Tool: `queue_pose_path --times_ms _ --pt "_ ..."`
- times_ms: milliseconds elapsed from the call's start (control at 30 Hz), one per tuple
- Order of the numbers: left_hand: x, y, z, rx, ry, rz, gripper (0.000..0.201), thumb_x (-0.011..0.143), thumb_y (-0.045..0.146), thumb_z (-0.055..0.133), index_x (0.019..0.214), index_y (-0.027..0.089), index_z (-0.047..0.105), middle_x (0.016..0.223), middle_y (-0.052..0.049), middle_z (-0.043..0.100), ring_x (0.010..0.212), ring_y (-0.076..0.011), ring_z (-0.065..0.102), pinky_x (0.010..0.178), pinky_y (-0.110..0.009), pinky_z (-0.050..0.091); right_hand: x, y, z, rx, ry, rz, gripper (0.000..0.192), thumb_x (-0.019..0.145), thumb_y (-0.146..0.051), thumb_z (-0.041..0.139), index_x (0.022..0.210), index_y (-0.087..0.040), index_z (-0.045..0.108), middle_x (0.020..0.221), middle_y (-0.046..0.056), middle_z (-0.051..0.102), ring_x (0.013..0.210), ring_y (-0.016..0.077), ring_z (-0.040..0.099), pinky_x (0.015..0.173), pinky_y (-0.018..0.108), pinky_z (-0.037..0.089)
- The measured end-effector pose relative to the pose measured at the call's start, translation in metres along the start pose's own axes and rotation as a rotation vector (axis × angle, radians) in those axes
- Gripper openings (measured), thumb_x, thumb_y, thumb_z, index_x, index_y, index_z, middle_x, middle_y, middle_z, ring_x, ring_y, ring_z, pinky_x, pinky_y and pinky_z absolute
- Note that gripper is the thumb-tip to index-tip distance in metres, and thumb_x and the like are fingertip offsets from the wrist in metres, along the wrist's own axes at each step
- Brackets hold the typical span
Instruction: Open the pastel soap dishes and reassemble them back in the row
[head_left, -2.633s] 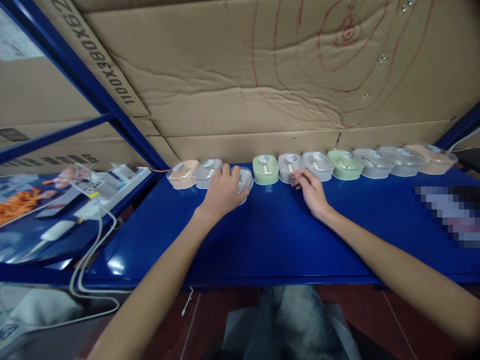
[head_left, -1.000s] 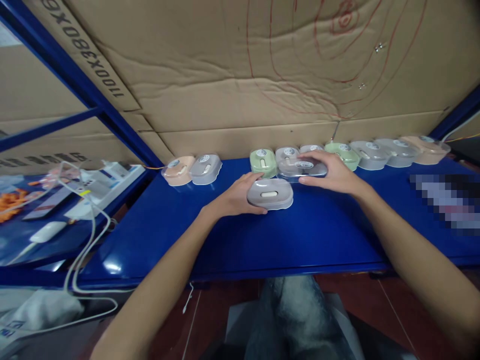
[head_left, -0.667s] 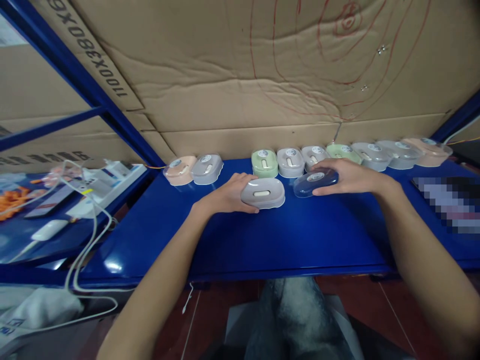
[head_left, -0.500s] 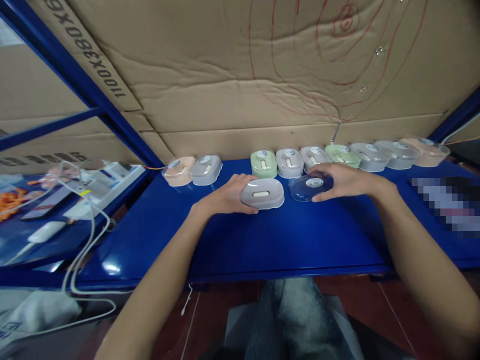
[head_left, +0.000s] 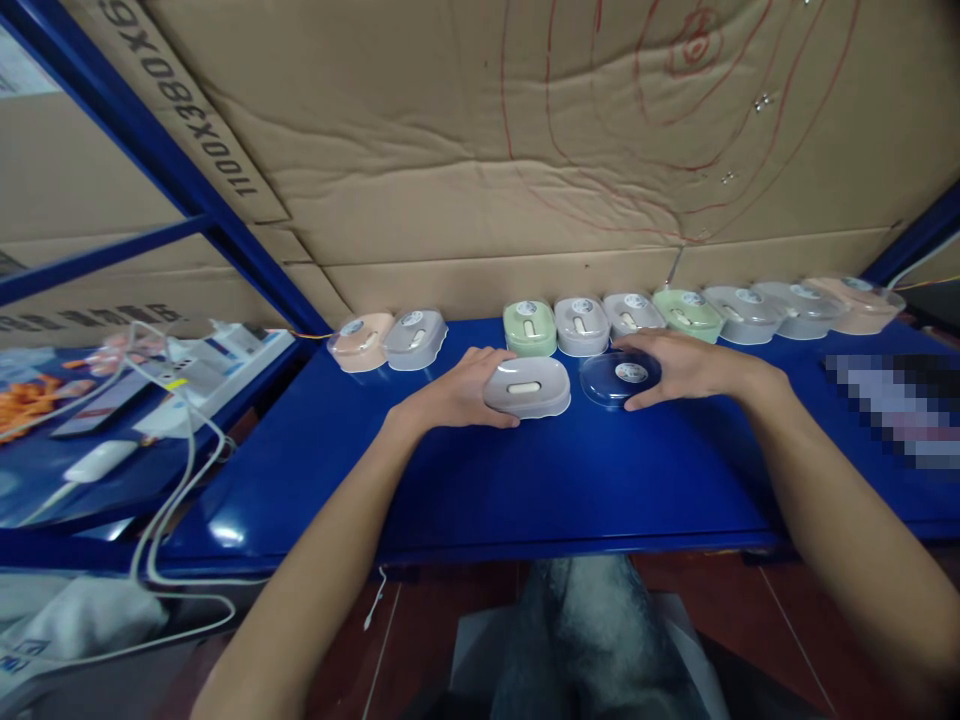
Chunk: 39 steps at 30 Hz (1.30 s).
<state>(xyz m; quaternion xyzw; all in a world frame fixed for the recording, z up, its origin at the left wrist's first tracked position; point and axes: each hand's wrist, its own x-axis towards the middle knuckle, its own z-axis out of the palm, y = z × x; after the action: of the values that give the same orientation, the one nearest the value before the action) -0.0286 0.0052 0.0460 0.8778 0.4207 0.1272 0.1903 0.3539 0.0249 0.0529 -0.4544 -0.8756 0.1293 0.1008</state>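
My left hand is closed around the left end of a grey soap box on the blue table. The box has no clear cover on it, and a white oblong piece shows in its top. To its right, a clear lid with a round sticker lies at or just above the table. My right hand grips this lid at its right edge, thumb in front and fingers behind. The box and the lid are apart, with a narrow gap between them.
Lidded boxes line the cardboard wall: a peach one and a grey one at left, a green one and several more to the right. A pixelated patch covers something at far right. White cables hang at left beside a power strip.
My right hand has lowered the clear lid slightly, so it lies flatter near the table. My left hand and the grey soap box have stayed in place. The view has shifted a little.
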Motion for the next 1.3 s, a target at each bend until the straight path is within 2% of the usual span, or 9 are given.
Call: queue_pose_path --times_ms 67,133,200,267,400,567,833,1000,1300 --pt "0.0 0.002 0.0 -0.004 0.006 -0.004 0.088 0.072 0.055 0.09 0.149 0.027 0.057 0.134 -0.01 0.063 0.128 -0.0382 0.054 0.11 -0.053 0.046 0.0 -0.008 0.0 0.007 0.062 -0.023 0.086 0.073 -0.071 0.087 0.146 -0.029 0.068 0.138 0.013 0.072 0.127 0.0441 0.068 0.109 0.063 0.055" --pt "0.001 0.006 0.001 -0.004 0.004 -0.004 0.088 0.072 0.056 0.09 0.148 0.027 0.058 0.132 -0.01 0.064 0.127 -0.0389 0.055 0.109 -0.054 0.047 0.003 -0.021 0.002 0.02 0.181 -0.071 0.079 0.079 -0.071 0.083 0.144 -0.028 0.069 0.136 0.013 0.072 0.126 0.0439 0.068 0.109 0.064 0.054" --pt "0.001 0.009 0.003 -0.013 0.01 0.003 0.087 0.072 0.057 0.091 0.148 0.027 0.059 0.13 -0.01 0.064 0.126 -0.0394 0.056 0.108 -0.054 0.047 0.006 -0.039 0.008 0.058 0.322 -0.152 0.072 0.085 -0.068 0.08 0.145 -0.029 0.067 0.138 0.012 0.071 0.13 0.0425 0.066 0.114 0.063 0.052" --pt "0.002 0.013 0.006 -0.031 0.024 0.006 0.089 0.072 0.058 0.091 0.149 0.029 0.059 0.131 -0.01 0.064 0.126 -0.0395 0.055 0.109 -0.055 0.047 0.011 -0.055 0.018 0.099 0.373 -0.224 0.07 0.088 -0.065 0.079 0.147 -0.03 0.064 0.143 0.012 0.067 0.136 0.0411 0.062 0.117 0.062 0.05" --pt "0.004 0.02 0.016 -0.072 0.035 0.02 0.091 0.077 0.057 0.089 0.155 0.03 0.053 0.14 -0.011 0.061 0.133 -0.0393 0.051 0.114 -0.055 0.044 0.019 -0.072 0.043 0.129 0.295 -0.316 0.074 0.089 -0.063 0.081 0.152 -0.032 0.059 0.15 0.013 0.062 0.14 0.0413 0.059 0.118 0.063 0.05" --pt "0.005 0.024 0.025 -0.117 0.04 0.031 0.093 0.079 0.056 0.09 0.159 0.03 0.05 0.147 -0.012 0.057 0.138 -0.0388 0.048 0.118 -0.054 0.042 0.022 -0.069 0.06 0.148 0.216 -0.339 0.077 0.089 -0.062 0.081 0.155 -0.031 0.057 0.153 0.014 0.059 0.14 0.0408 0.06 0.118 0.063 0.051" --pt "0.007 0.018 0.033 -0.129 0.074 0.064 0.098 0.079 0.057 0.09 0.162 0.031 0.045 0.151 -0.013 0.055 0.141 -0.039 0.047 0.121 -0.058 0.04 0.024 -0.064 0.064 0.145 0.205 -0.329 0.078 0.088 -0.06 0.083 0.155 -0.03 0.057 0.151 0.014 0.061 0.137 0.0397 0.063 0.117 0.063 0.052" --pt "0.007 0.02 0.031 -0.134 0.068 0.054 0.1 0.079 0.054 0.09 0.163 0.03 0.043 0.149 -0.013 0.056 0.14 -0.039 0.047 0.121 -0.058 0.041 0.026 -0.063 0.065 0.144 0.195 -0.325 0.074 0.089 -0.064 0.08 0.15 -0.026 0.063 0.143 0.016 0.063 0.13 0.0387 0.066 0.113 0.06 0.055" --pt "0.007 0.02 0.032 -0.133 0.092 0.063 0.098 0.078 0.052 0.089 0.162 0.03 0.044 0.147 -0.012 0.057 0.136 -0.0384 0.049 0.119 -0.058 0.042 0.026 -0.062 0.065 0.182 0.2 -0.334 0.068 0.092 -0.069 0.075 0.146 -0.029 0.067 0.145 0.015 0.063 0.129 0.0383 0.067 0.111 0.06 0.056"
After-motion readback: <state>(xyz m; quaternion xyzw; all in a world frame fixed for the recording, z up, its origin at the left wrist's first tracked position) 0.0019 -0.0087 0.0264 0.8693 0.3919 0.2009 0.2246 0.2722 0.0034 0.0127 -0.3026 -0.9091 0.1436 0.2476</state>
